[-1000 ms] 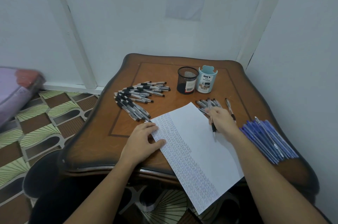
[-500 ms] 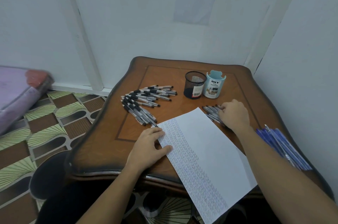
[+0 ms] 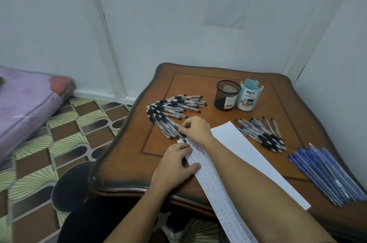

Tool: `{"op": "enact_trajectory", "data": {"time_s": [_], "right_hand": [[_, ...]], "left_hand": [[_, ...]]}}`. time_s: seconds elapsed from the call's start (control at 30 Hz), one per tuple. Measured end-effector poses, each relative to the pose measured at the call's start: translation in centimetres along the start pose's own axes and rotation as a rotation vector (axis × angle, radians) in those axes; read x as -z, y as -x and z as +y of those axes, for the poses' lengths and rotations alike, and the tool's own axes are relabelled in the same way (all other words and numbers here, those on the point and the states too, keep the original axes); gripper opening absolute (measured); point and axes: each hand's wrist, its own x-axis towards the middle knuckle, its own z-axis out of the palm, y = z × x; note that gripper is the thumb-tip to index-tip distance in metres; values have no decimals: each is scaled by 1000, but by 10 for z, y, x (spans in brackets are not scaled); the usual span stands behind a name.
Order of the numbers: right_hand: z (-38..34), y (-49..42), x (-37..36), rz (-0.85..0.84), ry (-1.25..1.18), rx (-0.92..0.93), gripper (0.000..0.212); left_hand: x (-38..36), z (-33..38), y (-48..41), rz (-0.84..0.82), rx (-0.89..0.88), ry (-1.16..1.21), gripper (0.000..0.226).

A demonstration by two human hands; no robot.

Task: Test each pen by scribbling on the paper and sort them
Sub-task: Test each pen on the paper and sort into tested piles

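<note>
Right hand (image 3: 195, 129) pinches one pen (image 3: 182, 136) at the left pile (image 3: 170, 109); lift it clear without dragging neighbours. Left hand (image 3: 174, 165) lies flat on the paper (image 3: 238, 143); press firmly for scribbling.

Our left hand (image 3: 174, 165) presses flat on the scribbled edge of the paper (image 3: 248, 155). Just beyond it our right hand (image 3: 195, 128) pinches a pen (image 3: 180, 134) at the near end of the black-grip pile (image 3: 174, 107). Right of that hand lie a second pile (image 3: 262, 133) and blue pens (image 3: 325, 173); beyond it, a mesh cup (image 3: 226, 95) and DIY holder (image 3: 250, 96).
</note>
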Motion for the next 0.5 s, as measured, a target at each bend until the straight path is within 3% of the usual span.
{"op": "enact_trajectory", "data": {"time_s": [0.1,0.17,0.3,0.4,0.5], "right_hand": [[1,-1,-1,37,11,2,19],[8,-1,4,90,-105,-38,18],[20,13,37,215,-603,-136,6],[31,26,67,327,-915,-228,9],[42,39,88,399,-1245,-206,4]], "left_hand": [[0,-1,-1,10,-2,7,56],[0,-2,-1,14,-3,8,56],[1,-2,-1,7,7,21,56],[1,-2,-2,2,12,11,57],[0,-1,-2,3,12,5,57]]}}
